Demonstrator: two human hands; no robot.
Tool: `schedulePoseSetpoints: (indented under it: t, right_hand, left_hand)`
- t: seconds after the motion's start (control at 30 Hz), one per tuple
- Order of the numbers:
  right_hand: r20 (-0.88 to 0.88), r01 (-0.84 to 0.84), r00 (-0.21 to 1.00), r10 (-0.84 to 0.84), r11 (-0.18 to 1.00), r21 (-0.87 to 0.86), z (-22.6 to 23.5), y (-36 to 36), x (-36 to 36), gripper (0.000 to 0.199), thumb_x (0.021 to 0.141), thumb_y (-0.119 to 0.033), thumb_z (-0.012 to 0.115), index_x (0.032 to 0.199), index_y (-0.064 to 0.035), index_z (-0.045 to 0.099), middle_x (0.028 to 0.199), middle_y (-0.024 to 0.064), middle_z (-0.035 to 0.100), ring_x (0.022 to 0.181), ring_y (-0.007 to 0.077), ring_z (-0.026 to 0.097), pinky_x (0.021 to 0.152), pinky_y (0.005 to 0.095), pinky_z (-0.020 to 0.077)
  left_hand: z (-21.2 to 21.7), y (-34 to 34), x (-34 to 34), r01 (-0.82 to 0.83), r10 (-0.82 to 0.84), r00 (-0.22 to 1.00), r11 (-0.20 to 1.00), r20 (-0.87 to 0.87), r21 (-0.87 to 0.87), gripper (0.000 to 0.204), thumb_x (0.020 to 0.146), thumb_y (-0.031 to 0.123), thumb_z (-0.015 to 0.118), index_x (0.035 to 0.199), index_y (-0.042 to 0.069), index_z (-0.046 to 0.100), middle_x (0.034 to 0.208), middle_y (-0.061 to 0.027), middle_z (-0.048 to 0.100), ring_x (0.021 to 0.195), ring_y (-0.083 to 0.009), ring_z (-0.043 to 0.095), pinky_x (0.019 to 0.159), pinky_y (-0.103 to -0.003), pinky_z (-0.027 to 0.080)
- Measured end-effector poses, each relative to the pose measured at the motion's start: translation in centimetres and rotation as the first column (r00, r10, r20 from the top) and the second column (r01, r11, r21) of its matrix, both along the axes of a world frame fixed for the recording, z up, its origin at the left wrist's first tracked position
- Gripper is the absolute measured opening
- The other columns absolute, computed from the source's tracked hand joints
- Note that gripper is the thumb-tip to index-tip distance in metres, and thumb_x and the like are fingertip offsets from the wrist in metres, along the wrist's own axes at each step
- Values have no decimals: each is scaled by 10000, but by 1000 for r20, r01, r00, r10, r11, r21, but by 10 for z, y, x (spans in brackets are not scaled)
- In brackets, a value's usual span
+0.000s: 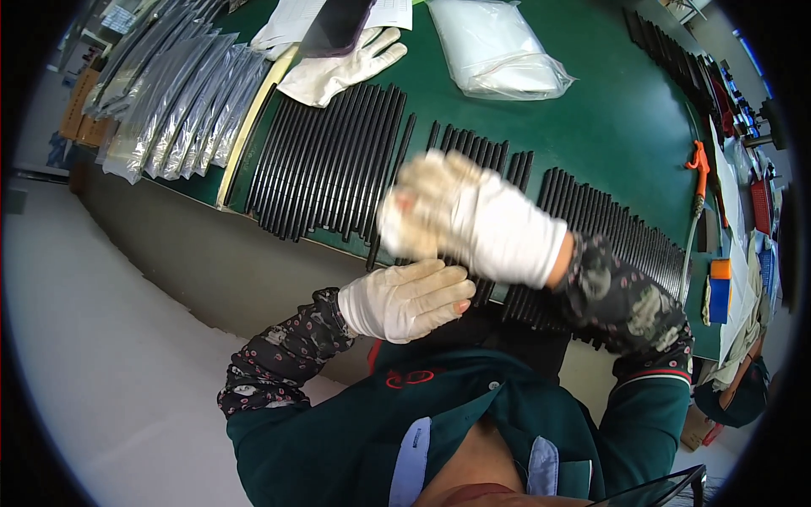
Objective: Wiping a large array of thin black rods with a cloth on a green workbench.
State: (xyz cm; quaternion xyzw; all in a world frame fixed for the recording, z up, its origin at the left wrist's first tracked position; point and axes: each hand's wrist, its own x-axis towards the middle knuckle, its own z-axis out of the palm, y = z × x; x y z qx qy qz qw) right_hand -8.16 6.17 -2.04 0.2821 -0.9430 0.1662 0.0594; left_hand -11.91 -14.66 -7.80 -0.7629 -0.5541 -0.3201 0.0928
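Thin black rods lie side by side on the green table, in a left group [329, 160], a smaller middle group [476, 149] and a right group [612, 224]. My left hand [407, 301] wears a white glove with bare fingertips showing. Its fingers are stretched out at the table's near edge, by the near ends of the middle rods. Over those same rods is my right hand [477, 218], also gloved in white. Motion smears its fingers, and whether a rod is in them is hidden. One rod [405, 142] lies slightly apart from the left group.
Clear plastic sleeves [182, 110] holding dark rods are stacked at the left. A loose white glove [338, 72], a phone [338, 25] and papers [393, 13] lie at the back. A white plastic-wrapped package [498, 51] is beyond the rods. An orange air gun [699, 169] lies on the right.
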Motion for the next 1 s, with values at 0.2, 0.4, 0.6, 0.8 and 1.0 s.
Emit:
schedulePoseSetpoints:
  t: [0.2,0.4,0.6,0.8,1.0]
  right_hand:
    - [39,-128,989,140,966,-224,-10,-24,23,552,943,-266,485,1449,-93,346,1433,217,392,1323,389,395,1099,511,308]
    - [-122,62,991,-57,997,38,-10,10,-13,537,927,-270,511,1436,-162,379,1450,203,379,1338,376,384,1106,530,288]
    - [-200,94,975,-98,995,-30,-8,5,-10,504,876,-272,555,1305,-19,478,1306,197,485,1269,348,444,1077,484,328]
    - [-66,-37,997,29,991,-130,-10,-16,15,595,857,-234,594,1383,-46,389,1363,203,447,1331,344,393,1121,458,285]
    - [107,342,939,-327,919,-197,15,29,-15,365,883,-124,581,1232,-21,555,1308,230,530,1217,360,519,1041,413,425]
  left_hand:
    - [-2,5,-3,47,-41,942,999,333,-10,432,838,108,633,1246,-2,541,1144,-116,630,1025,-270,635,905,-382,503]
    - [-3,11,-2,-6,3,999,993,34,114,420,826,83,627,1226,-17,545,1088,-120,637,947,-268,646,817,-368,526]
    - [5,10,-2,-1,-6,997,996,73,93,451,786,86,618,1218,-22,549,1026,-114,653,898,-252,657,780,-359,534]
    - [-8,-5,3,46,-40,997,995,68,-89,556,756,65,590,1292,-14,467,1159,-161,607,1015,-287,628,871,-394,523]
    - [11,7,-3,19,-19,1000,1000,24,-8,650,630,88,626,1253,-27,479,1166,-173,596,1014,-310,620,880,-420,518]
